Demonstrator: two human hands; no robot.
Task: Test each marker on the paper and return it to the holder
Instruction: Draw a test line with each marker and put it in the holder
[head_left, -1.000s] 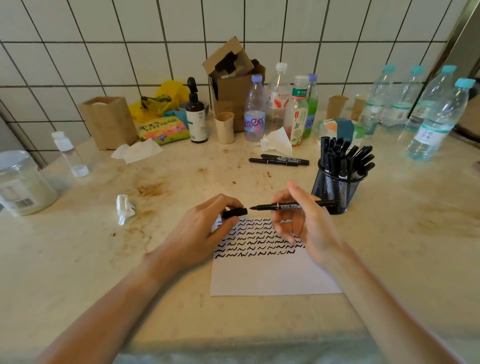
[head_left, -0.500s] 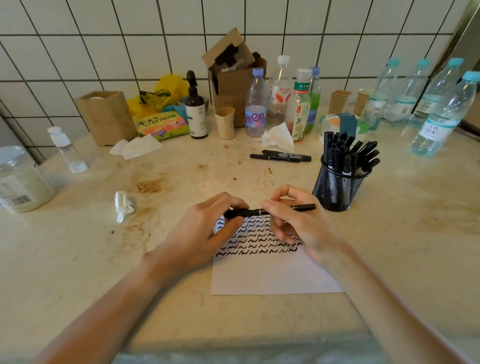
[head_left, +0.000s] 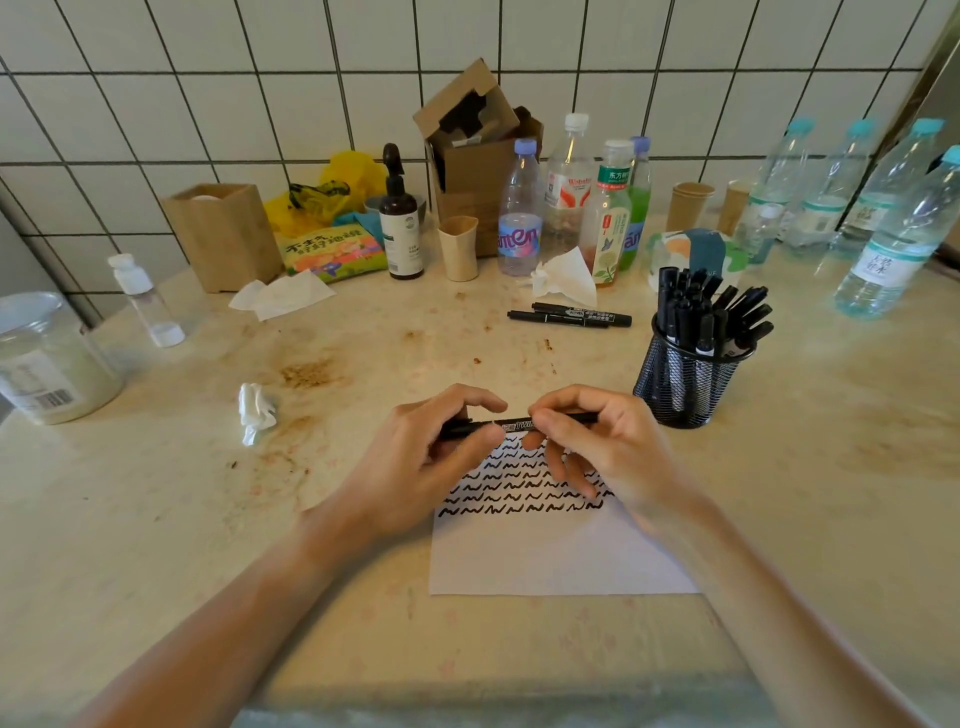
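Fingers of the left hand (head_left: 415, 457) and right hand (head_left: 597, 447) are clamping 1 marker (head_left: 514, 425) level above the paper (head_left: 550, 556), beside the holder (head_left: 685, 384). A half-seated cap is risking a dried tip or ink-smeared fingers.

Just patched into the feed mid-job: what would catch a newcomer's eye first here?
At centre, the left hand and right hand hold one black marker level above the paper, whose far half carries rows of black squiggles. To the right stands a mesh holder packed with markers; two loose markers lie behind it, near the bottles.
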